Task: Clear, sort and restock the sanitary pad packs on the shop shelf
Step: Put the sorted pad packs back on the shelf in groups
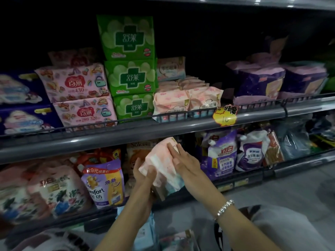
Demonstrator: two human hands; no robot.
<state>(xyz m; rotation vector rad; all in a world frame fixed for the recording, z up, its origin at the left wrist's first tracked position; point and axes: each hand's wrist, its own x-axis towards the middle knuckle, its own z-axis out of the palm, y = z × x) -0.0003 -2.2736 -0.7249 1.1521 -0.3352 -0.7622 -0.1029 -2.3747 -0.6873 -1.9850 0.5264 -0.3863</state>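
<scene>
Centrally, low in the frame, a soft pink-and-white plastic pad pack (pixel 162 164) is held before the lower shelf. The left hand (pixel 145 175) grips its lower end; the right hand (pixel 183 163) lies flat on top, fingers seemingly straight. Above, green packs (pixel 129 69) stand stacked behind the grey shelf rail (pixel 163 128).

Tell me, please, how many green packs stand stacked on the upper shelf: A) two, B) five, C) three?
C: the green packs form one column of three, left of the pale pink packs behind the shelf rail.
</scene>
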